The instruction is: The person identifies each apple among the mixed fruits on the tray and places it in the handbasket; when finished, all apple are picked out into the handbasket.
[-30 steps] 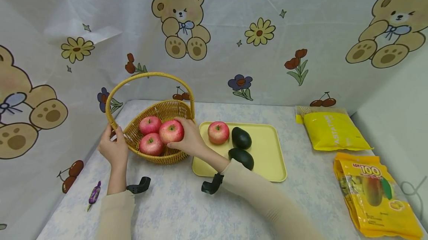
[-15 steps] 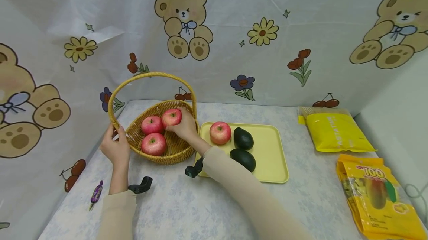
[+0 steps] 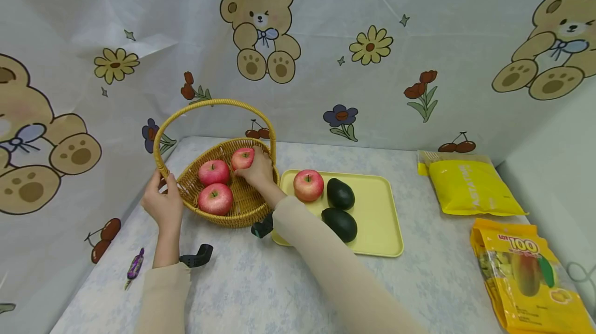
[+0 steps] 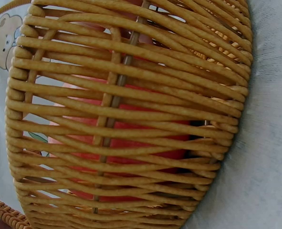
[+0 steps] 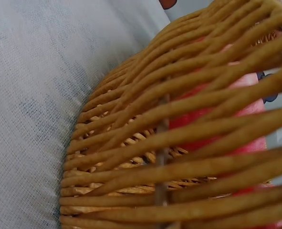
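Observation:
A wicker basket point(image 3: 243, 218) with a tall arched handle stands on the table at the back left. My left hand point(image 3: 164, 203) grips the foot of its handle, on the left side. Reaching inside from the right, my right hand point(image 3: 258, 172) holds a red apple point(image 3: 242, 157) near the back wall, thumb toward the front. Two more apples sit left of it, one behind point(image 3: 214, 172) and one in front point(image 3: 215, 199). Both wrist views are mostly filled by the basket's woven wall point(image 4: 145, 112), with red apple point(image 5: 203, 119) showing through the gaps.
Right of the basket lies a yellow tray point(image 3: 376, 220) bearing one apple point(image 3: 308, 185) and two dark green avocados point(image 3: 340, 194). A yellow pasta bag point(image 3: 472, 186) and a mango candy bag point(image 3: 531, 277) lie far right. A purple-wrapped candy point(image 3: 135, 266) is at the left.
My right hand has carried its apple backward and down, deeper into the basket beside the rear apple. The left hand keeps its grip on the handle. The head view has shifted slightly.

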`<state>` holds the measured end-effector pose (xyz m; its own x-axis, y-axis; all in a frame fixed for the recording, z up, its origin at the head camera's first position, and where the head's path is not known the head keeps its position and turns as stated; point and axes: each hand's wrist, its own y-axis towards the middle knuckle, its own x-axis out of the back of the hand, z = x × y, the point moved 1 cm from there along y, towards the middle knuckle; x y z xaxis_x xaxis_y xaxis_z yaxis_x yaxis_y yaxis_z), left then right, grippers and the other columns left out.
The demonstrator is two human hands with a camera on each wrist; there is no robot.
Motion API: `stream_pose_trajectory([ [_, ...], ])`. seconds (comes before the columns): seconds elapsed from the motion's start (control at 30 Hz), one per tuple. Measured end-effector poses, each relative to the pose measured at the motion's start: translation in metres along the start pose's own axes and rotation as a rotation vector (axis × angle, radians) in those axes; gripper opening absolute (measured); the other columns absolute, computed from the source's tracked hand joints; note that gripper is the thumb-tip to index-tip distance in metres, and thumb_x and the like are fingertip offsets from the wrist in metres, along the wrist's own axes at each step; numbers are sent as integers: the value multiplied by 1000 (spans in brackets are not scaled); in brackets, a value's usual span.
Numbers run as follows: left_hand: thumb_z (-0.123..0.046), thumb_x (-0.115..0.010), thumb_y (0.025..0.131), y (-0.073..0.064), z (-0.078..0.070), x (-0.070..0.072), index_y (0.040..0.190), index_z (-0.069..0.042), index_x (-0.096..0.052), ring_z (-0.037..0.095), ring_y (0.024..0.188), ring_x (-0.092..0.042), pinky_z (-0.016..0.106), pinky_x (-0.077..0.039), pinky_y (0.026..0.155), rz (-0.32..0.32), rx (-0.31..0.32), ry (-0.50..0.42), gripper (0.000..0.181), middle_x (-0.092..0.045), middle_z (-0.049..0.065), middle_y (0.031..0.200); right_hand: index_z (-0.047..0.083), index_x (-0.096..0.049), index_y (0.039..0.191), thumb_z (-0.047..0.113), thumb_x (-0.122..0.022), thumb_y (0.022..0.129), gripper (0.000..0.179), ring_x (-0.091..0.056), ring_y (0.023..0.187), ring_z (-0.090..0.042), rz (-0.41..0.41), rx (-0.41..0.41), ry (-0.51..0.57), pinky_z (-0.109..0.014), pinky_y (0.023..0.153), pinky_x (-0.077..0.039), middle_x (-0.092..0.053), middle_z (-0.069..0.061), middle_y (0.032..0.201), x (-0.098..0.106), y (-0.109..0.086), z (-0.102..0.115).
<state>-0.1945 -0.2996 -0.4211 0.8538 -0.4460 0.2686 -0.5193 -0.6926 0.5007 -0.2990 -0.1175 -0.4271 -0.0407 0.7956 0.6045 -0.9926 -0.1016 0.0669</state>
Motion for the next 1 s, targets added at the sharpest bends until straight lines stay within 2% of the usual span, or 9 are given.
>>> stream_pose_trajectory([
  [0.23, -13, -57, 96, -2, 1, 1, 117, -2, -69, 29, 98, -67, 3, -35, 68, 3, 10, 13, 27, -71, 18, 108, 7, -45, 137, 28, -85, 75, 76, -54, 120, -32, 25, -10, -32, -43, 98, -48, -56, -16, 127, -5, 1, -2],
  [0.37, -13, -57, 96, -2, 3, 2, 119, -2, -68, 28, 98, -67, 3, -36, 67, 1, 10, 14, 28, -71, 17, 109, 5, -44, 136, 24, -81, 79, 70, -54, 121, -33, 55, -19, -55, -40, 99, -48, -51, -20, 130, -7, 1, -1],
  [0.57, -14, -58, 96, -1, 3, 1, 117, -4, -69, 18, 94, -64, 3, -37, 68, -5, 12, 22, 27, -72, 16, 108, 7, -40, 140, 25, -78, 82, 71, -57, 118, -33, 70, -53, -99, -41, 96, -51, -49, -19, 134, -6, -1, 2],
  [0.8, -13, -57, 96, 0, 1, 1, 118, -3, -69, 27, 98, -67, 3, -36, 68, 3, 10, 11, 27, -72, 17, 109, 9, -39, 142, 30, -77, 84, 73, -61, 113, -31, 64, -67, -160, -41, 91, -53, -51, -16, 135, -6, -3, 1],
  [1.0, -14, -57, 96, 0, 1, -1, 117, -3, -69, 26, 98, -67, 4, -37, 69, 8, 15, 8, 26, -71, 17, 108, 9, -39, 142, 31, -77, 83, 73, -60, 114, -31, 56, -74, -161, -41, 92, -52, -50, -16, 135, -5, -2, 1],
])
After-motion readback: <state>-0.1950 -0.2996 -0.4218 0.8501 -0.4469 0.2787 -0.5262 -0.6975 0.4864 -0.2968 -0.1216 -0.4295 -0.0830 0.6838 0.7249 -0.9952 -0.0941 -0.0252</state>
